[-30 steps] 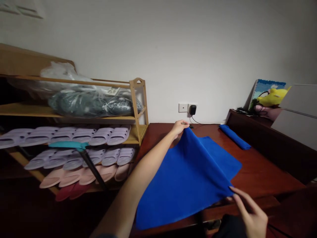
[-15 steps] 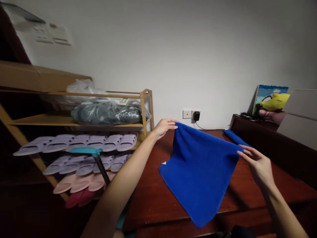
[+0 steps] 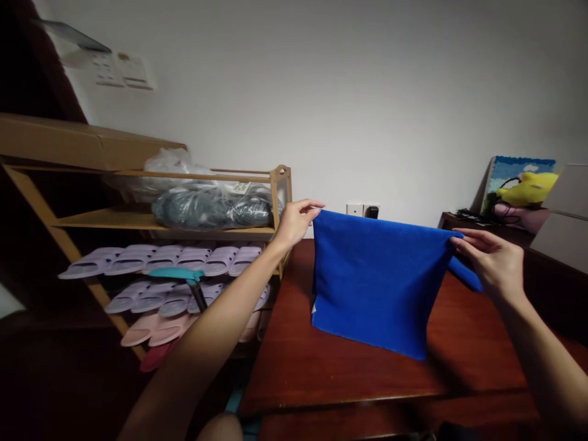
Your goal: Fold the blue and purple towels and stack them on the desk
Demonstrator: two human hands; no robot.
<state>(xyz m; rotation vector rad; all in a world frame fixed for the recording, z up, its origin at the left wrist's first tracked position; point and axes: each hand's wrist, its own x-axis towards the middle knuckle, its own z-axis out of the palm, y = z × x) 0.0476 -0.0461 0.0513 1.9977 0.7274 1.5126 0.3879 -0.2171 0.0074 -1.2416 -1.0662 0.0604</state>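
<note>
A blue cloth point(image 3: 379, 282) hangs spread out between my two hands, above a reddish-brown wooden table point(image 3: 349, 383). My left hand point(image 3: 296, 225) pinches its upper left corner, while my right hand point(image 3: 493, 257) pinches the upper right corner. A small white tag shows at the cloth's lower left edge. Behind my right hand lies a second blue cloth point(image 3: 465, 274), folded or rolled and partly hidden.
On the left stands a wooden shoe rack point(image 3: 278, 202) with several pairs of slippers point(image 3: 214, 260) and a plastic-wrapped bundle point(image 3: 211, 205). A teal-topped handle point(image 3: 177, 274) rises before it. Wall sockets point(image 3: 354, 210), a yellow plush toy point(image 3: 526, 188) and a picture stand behind.
Both hands have risen and moved slightly right. The blue cloth, slanted before, now hangs straighter, with its lower edge farther from the table's front. The camera view has shifted a little left.
</note>
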